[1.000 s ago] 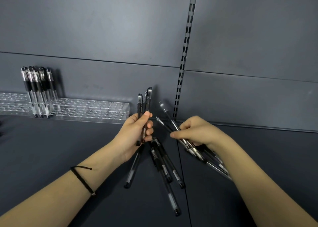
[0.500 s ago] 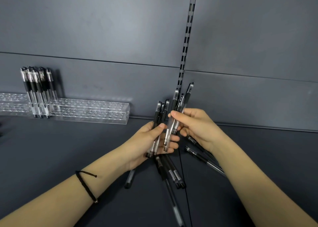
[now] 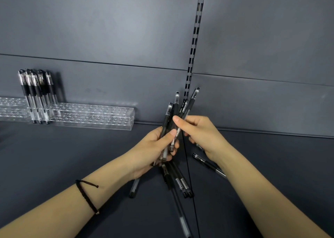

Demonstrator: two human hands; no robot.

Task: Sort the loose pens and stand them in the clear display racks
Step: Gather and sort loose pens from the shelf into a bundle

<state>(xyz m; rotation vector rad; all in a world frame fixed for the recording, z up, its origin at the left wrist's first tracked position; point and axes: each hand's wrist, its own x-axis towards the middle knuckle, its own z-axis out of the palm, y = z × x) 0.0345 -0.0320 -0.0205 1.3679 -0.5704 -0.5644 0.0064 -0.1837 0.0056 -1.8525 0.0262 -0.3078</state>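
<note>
Pens [image 3: 175,109] stand bunched upright, clasped in our left hand [image 3: 151,149] at their lower halves. Our right hand [image 3: 200,135] pinches the bunch just above

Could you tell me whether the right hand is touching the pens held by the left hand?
Touching. The head view shows the right hand pinching pens that the left hand grips.
</note>
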